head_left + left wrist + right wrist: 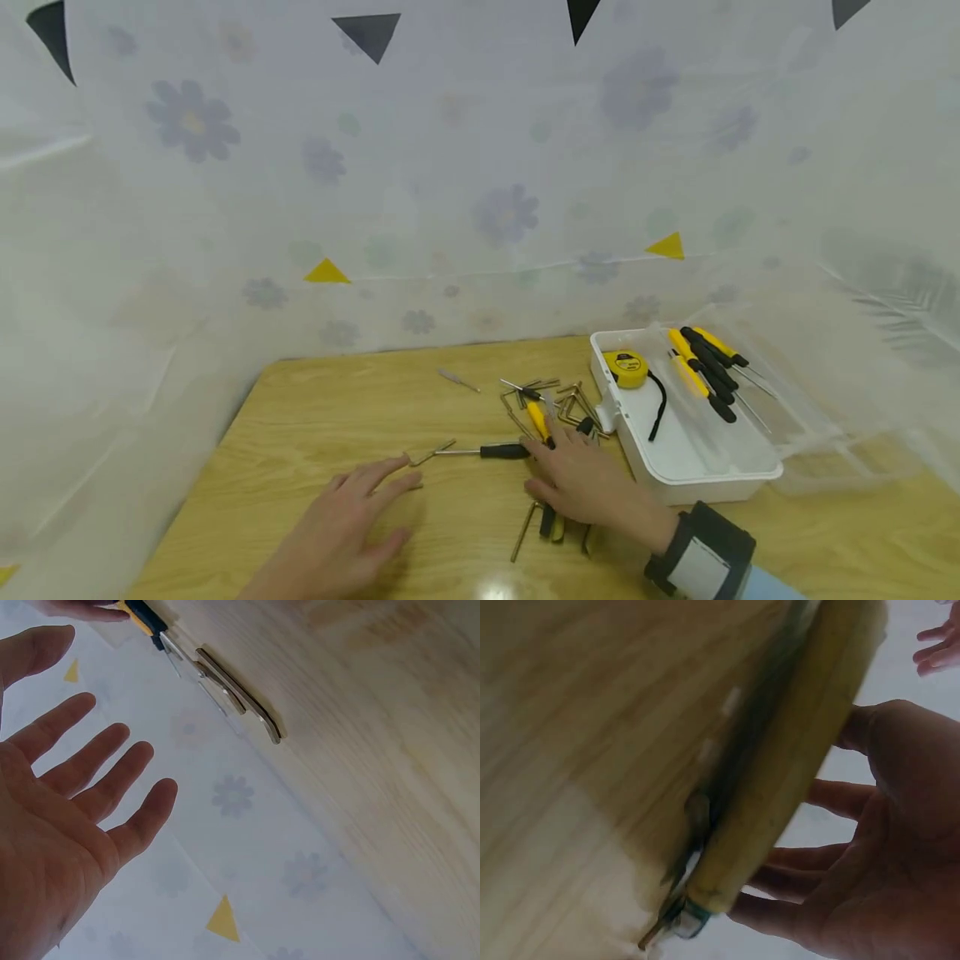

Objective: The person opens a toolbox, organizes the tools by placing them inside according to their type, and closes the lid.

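My left hand (345,521) hovers over the wooden table with its fingers spread and nothing held; its palm also shows in the left wrist view. Just beyond its fingertips lie bent hex keys (432,454) and the shaft of a black-handled screwdriver (504,451). My right hand (581,479) reaches over a cluster of tools, fingers extended, near that screwdriver's handle. A yellow handle (537,417) shows beyond its fingers. Partly under its wrist lie a yellow-and-black tool (557,527) and a hex key (523,533). In the right wrist view, a blurred yellow handle (787,765) covers some fingertips.
Right of the cluster stands a white box (693,492) holding a yellow tape measure (627,368). Several yellow-and-black screwdrivers (697,385) lie on its clear lid side. More hex keys (573,408) lie against the box. A small screwdriver (457,380) lies farther back.
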